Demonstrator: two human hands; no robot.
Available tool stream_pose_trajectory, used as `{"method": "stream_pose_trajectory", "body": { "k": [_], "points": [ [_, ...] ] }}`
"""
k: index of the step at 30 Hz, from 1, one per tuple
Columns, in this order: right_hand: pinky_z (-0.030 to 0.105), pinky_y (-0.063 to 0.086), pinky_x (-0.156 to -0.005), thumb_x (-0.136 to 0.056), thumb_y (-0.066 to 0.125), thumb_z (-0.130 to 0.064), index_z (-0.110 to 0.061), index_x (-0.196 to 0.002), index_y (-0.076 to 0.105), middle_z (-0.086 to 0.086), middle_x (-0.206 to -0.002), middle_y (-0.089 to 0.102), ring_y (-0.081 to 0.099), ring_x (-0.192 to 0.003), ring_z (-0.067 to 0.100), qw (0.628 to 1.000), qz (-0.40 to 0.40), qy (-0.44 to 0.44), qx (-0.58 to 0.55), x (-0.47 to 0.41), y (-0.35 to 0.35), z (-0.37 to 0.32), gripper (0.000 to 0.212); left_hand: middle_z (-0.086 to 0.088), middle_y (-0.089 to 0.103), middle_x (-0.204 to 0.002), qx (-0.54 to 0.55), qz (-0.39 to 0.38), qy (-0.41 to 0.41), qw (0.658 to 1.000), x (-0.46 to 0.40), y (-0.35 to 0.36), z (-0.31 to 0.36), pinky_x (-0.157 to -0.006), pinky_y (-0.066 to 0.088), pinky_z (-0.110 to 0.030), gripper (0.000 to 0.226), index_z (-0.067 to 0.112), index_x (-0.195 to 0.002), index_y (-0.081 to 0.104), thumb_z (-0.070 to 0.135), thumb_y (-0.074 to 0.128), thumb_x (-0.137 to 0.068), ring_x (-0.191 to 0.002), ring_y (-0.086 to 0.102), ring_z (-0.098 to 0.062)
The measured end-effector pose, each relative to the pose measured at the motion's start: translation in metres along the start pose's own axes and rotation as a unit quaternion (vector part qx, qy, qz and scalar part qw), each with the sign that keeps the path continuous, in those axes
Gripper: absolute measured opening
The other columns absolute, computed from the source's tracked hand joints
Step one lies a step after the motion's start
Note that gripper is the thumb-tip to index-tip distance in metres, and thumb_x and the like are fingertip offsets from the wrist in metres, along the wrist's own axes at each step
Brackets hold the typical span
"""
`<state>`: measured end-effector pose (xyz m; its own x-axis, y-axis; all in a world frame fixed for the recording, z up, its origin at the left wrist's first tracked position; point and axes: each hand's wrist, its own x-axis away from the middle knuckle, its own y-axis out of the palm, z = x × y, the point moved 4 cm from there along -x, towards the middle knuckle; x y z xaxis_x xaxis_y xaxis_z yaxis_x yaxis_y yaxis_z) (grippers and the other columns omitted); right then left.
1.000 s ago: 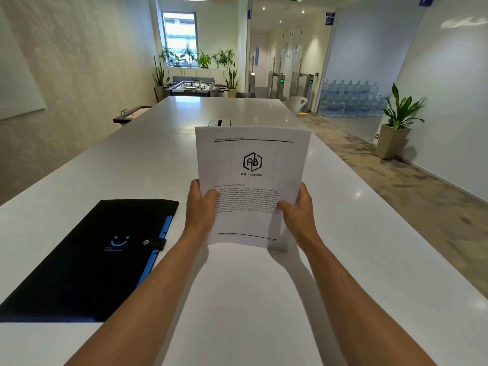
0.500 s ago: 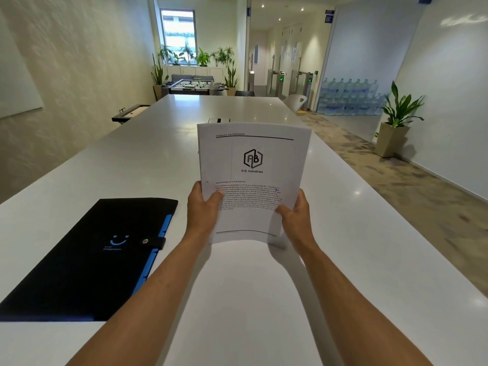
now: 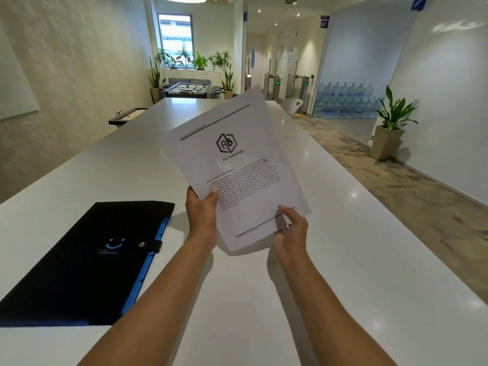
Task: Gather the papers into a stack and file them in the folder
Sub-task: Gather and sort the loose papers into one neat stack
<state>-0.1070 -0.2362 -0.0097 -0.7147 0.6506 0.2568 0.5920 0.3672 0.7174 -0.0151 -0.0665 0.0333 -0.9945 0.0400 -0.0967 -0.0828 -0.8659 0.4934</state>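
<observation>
A stack of white printed papers (image 3: 243, 165) with a hexagon logo hangs in the air above the white table (image 3: 343, 260), tilted so its top leans left. My left hand (image 3: 202, 215) grips the stack's left edge, thumb on the front. My right hand (image 3: 291, 231) holds the lower right corner, fingers curled behind the sheet. A black folder (image 3: 87, 262) with a blue spine edge, a smiley mark and a snap strap lies shut on the table to the left of my left forearm.
The long white table runs away from me toward a foosball table (image 3: 191, 89) and potted plants. A white chair (image 3: 293, 105) stands at the far right edge. A potted plant (image 3: 390, 128) and stacked water bottles (image 3: 346, 101) are on the right.
The stack was upright and square to me; now it is lifted and rotated, top leaning left. My right hand has slid down to the lower right corner.
</observation>
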Motion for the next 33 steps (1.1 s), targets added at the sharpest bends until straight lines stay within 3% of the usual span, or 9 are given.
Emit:
{"method": "stream_pose_trajectory", "body": {
  "k": [2, 4, 7, 14, 21, 24, 27, 30, 33],
  "points": [
    [0.04, 0.053, -0.087, -0.069, 0.071, 0.001, -0.011, -0.126, 0.058, 0.011, -0.121, 0.066, 0.061, -0.113, 0.03, 1.0, -0.023, 0.006, -0.016, 0.006, 0.006, 0.007, 0.06, 0.006, 0.075, -0.1, 0.03, 0.004, -0.022, 0.999, 0.004, 0.0, -0.005, -0.065, 0.058, -0.024, 0.033, 0.032, -0.109, 0.061, 0.005, 0.061, -0.091, -0.087, 0.072, -0.01],
    [0.044, 0.05, -0.097, -0.074, 0.065, 0.006, -0.009, -0.121, 0.063, 0.01, -0.114, 0.067, 0.06, -0.111, 0.032, 0.999, -0.053, 0.007, 0.002, 0.01, 0.009, 0.011, 0.05, 0.005, 0.075, -0.099, 0.054, 0.007, -0.037, 0.998, 0.007, 0.0, -0.01, -0.065, 0.058, -0.024, 0.033, 0.031, -0.111, 0.061, 0.004, 0.061, -0.092, -0.088, 0.072, -0.011],
    [0.053, 0.043, -0.105, -0.078, 0.061, 0.011, -0.003, -0.127, 0.059, 0.016, -0.124, 0.064, 0.054, -0.122, 0.038, 0.998, -0.053, -0.003, 0.036, 0.008, 0.006, 0.01, 0.051, 0.006, 0.076, -0.097, 0.074, 0.012, -0.052, 0.996, 0.01, -0.001, -0.014, -0.063, 0.057, -0.023, 0.032, 0.03, -0.111, 0.061, 0.003, 0.06, -0.092, -0.086, 0.073, -0.01],
    [0.049, 0.051, -0.096, -0.082, 0.068, 0.01, -0.006, -0.124, 0.059, 0.013, -0.119, 0.068, 0.065, -0.107, 0.03, 0.976, -0.094, -0.077, 0.183, 0.004, 0.011, -0.016, 0.046, -0.004, 0.07, -0.116, 0.066, -0.026, -0.121, 0.99, 0.013, -0.009, -0.025, -0.082, 0.057, -0.04, 0.042, 0.025, -0.128, 0.058, 0.0, 0.058, -0.094, -0.104, 0.067, -0.022],
    [0.037, 0.054, -0.079, -0.076, 0.074, 0.005, -0.011, -0.113, 0.065, 0.001, -0.103, 0.072, 0.068, -0.093, 0.021, 0.921, -0.098, -0.177, 0.333, -0.012, 0.014, -0.069, 0.041, -0.024, 0.06, -0.122, 0.037, 0.004, -0.126, 0.991, -0.01, -0.04, -0.007, -0.087, 0.053, -0.045, 0.055, 0.003, -0.135, 0.046, -0.01, 0.06, -0.084, -0.1, 0.062, -0.03],
    [0.03, 0.054, -0.072, -0.075, 0.073, 0.006, -0.016, -0.105, 0.066, -0.005, -0.098, 0.072, 0.069, -0.087, 0.014, 0.914, -0.093, -0.192, 0.344, -0.019, 0.008, -0.088, 0.038, -0.013, 0.069, -0.108, -0.021, -0.016, -0.074, 0.997, -0.028, -0.053, 0.016, -0.07, 0.056, -0.033, 0.039, 0.012, -0.115, 0.058, -0.007, 0.064, -0.081, -0.085, 0.069, -0.021],
    [0.02, 0.051, -0.061, -0.076, 0.072, 0.005, -0.026, -0.092, 0.067, -0.015, -0.083, 0.074, 0.071, -0.075, 0.005, 0.902, -0.102, -0.189, 0.375, -0.022, 0.006, -0.094, 0.035, 0.005, 0.076, -0.086, -0.157, -0.067, -0.023, 0.985, -0.038, -0.055, 0.033, -0.052, 0.053, -0.02, 0.043, 0.023, -0.109, 0.061, -0.003, 0.072, -0.078, -0.069, 0.072, -0.009],
    [0.019, 0.051, -0.059, -0.078, 0.071, 0.003, -0.027, -0.091, 0.068, -0.019, -0.08, 0.075, 0.071, -0.074, 0.002, 0.886, -0.136, -0.183, 0.404, -0.024, 0.01, -0.087, 0.033, 0.008, 0.075, -0.091, -0.276, -0.11, 0.005, 0.955, -0.043, -0.045, 0.037, -0.053, 0.052, -0.018, 0.039, 0.024, -0.11, 0.061, 0.004, 0.074, -0.08, -0.075, 0.072, -0.007],
    [0.017, 0.053, -0.058, -0.078, 0.072, 0.003, -0.028, -0.092, 0.068, -0.018, -0.082, 0.075, 0.071, -0.076, 0.003, 0.884, -0.154, -0.19, 0.399, -0.023, 0.019, -0.085, 0.033, 0.011, 0.068, -0.095, -0.294, -0.068, 0.034, 0.953, -0.044, -0.038, 0.044, -0.055, 0.05, -0.019, 0.027, 0.028, -0.1, 0.056, 0.013, 0.071, -0.083, -0.081, 0.068, -0.008]
  ]
}}
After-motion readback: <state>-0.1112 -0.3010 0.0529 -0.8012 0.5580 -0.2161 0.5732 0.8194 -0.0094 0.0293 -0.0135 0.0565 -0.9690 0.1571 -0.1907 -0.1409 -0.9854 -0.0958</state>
